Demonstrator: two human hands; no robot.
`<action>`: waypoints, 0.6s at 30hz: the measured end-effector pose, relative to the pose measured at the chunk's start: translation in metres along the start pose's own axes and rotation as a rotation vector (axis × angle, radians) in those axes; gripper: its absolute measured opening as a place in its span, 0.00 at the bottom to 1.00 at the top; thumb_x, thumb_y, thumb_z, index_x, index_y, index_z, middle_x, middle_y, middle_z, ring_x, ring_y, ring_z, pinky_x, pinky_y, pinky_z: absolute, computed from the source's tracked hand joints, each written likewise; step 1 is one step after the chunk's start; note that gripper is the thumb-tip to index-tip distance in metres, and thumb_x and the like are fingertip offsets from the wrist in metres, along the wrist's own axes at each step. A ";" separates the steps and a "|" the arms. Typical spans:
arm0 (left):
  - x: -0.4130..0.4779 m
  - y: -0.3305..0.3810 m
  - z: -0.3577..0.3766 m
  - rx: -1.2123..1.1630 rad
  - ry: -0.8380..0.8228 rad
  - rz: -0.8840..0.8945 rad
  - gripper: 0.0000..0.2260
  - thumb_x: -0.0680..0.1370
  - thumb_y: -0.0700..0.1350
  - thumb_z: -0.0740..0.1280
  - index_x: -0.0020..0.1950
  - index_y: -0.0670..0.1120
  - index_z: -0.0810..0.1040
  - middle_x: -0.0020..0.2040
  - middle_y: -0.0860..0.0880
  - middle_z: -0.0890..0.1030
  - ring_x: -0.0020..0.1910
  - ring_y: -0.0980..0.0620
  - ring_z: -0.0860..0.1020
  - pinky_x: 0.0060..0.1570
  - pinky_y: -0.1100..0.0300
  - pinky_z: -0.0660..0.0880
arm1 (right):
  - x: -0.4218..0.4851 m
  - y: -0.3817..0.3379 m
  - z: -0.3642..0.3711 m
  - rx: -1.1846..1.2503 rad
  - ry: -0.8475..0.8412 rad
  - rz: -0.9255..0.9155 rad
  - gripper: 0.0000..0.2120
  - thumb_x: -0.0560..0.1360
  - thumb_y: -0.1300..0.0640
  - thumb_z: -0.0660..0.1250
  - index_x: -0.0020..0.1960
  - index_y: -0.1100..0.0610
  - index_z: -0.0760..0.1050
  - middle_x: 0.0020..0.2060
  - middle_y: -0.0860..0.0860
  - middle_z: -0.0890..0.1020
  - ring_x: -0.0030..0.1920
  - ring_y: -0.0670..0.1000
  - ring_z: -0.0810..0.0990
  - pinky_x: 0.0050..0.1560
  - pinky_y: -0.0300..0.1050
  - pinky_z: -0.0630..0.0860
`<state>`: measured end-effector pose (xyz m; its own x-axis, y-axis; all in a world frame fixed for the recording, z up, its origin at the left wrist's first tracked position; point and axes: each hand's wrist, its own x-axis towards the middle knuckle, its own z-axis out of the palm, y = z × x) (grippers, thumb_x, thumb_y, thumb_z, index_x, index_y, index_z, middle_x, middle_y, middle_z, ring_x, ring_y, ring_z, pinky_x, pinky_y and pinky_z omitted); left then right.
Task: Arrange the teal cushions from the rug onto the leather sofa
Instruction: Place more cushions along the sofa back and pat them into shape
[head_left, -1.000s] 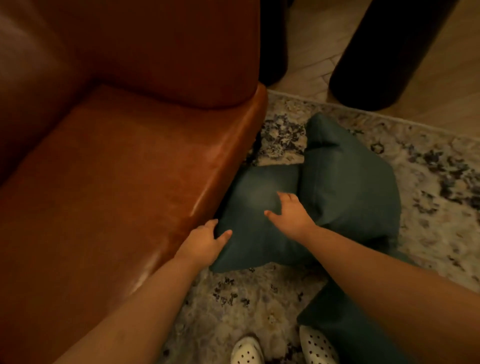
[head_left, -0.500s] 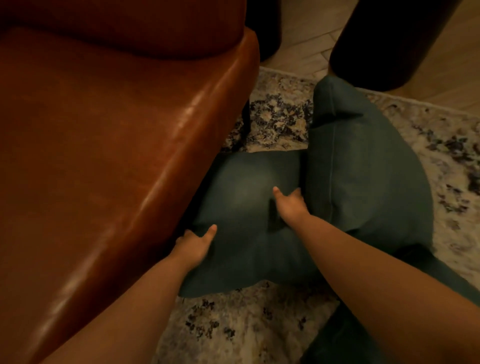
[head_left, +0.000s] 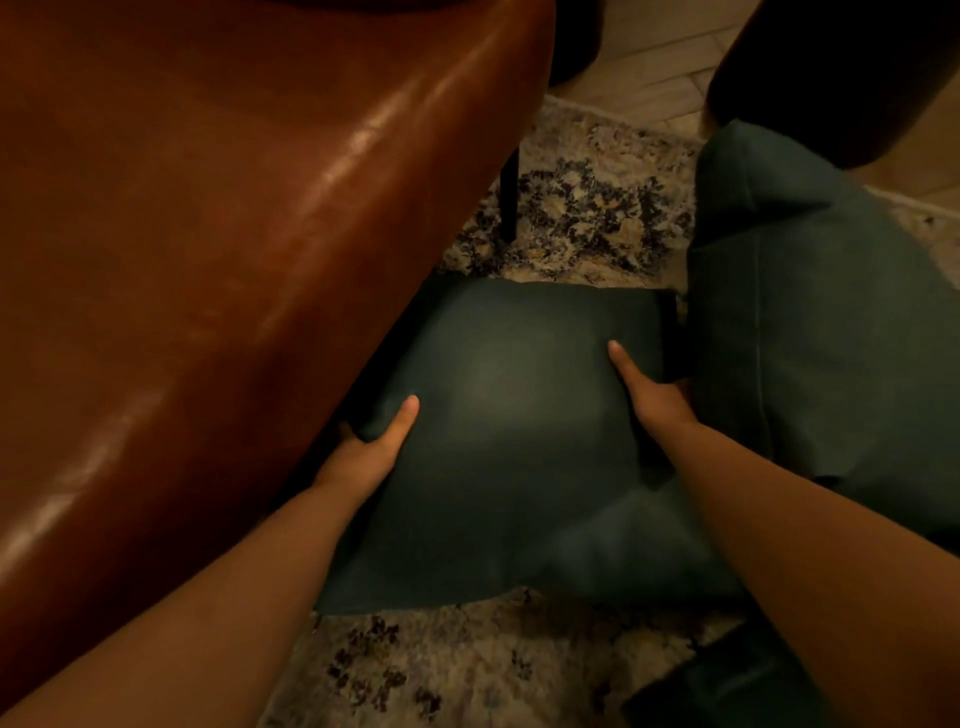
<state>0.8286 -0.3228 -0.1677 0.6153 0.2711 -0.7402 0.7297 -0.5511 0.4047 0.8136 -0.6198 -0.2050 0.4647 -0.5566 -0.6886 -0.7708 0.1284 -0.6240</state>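
Note:
A teal cushion (head_left: 509, 436) lies on the patterned rug (head_left: 587, 218), tucked against the front of the brown leather sofa (head_left: 218, 249). My left hand (head_left: 369, 452) grips its left edge, thumb on top and fingers hidden underneath. My right hand (head_left: 649, 389) grips its right edge, thumb on top and fingers hidden between this cushion and a second teal cushion (head_left: 826, 322), which lies on the rug to the right. The corner of a third teal cushion (head_left: 727, 691) shows at the bottom right.
A thin dark sofa leg (head_left: 510, 192) stands on the rug behind the held cushion. A dark rounded piece of furniture (head_left: 841, 73) sits at the top right on the pale wooden floor (head_left: 649, 57). Another dark shape stands behind the sofa's end.
The view has dropped closer to the cushion. Both hands have slid down around the cushion's two side edges and closed on them, where before they only rested on top.

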 end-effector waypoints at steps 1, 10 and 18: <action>0.000 0.003 0.001 -0.006 0.024 0.012 0.53 0.64 0.75 0.61 0.78 0.45 0.49 0.77 0.43 0.58 0.75 0.42 0.58 0.73 0.46 0.56 | 0.002 0.000 -0.003 -0.007 -0.016 0.000 0.57 0.65 0.30 0.69 0.78 0.58 0.45 0.77 0.56 0.57 0.76 0.59 0.57 0.75 0.52 0.54; -0.063 0.002 -0.006 0.161 0.079 0.018 0.45 0.67 0.77 0.54 0.73 0.47 0.66 0.71 0.43 0.71 0.68 0.41 0.70 0.67 0.49 0.66 | -0.031 -0.017 -0.034 -0.169 -0.033 -0.028 0.56 0.62 0.29 0.70 0.77 0.60 0.54 0.75 0.57 0.62 0.73 0.59 0.63 0.71 0.50 0.60; -0.148 -0.023 -0.042 0.131 -0.049 -0.079 0.47 0.67 0.78 0.52 0.75 0.46 0.64 0.73 0.45 0.68 0.70 0.43 0.68 0.69 0.48 0.64 | -0.095 -0.041 -0.066 -0.546 -0.112 -0.014 0.61 0.55 0.20 0.64 0.74 0.61 0.61 0.70 0.60 0.68 0.68 0.63 0.70 0.64 0.52 0.69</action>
<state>0.7340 -0.3169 -0.0448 0.5401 0.2800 -0.7936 0.7281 -0.6285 0.2737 0.7726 -0.6269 -0.0893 0.4974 -0.4607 -0.7350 -0.8640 -0.3395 -0.3719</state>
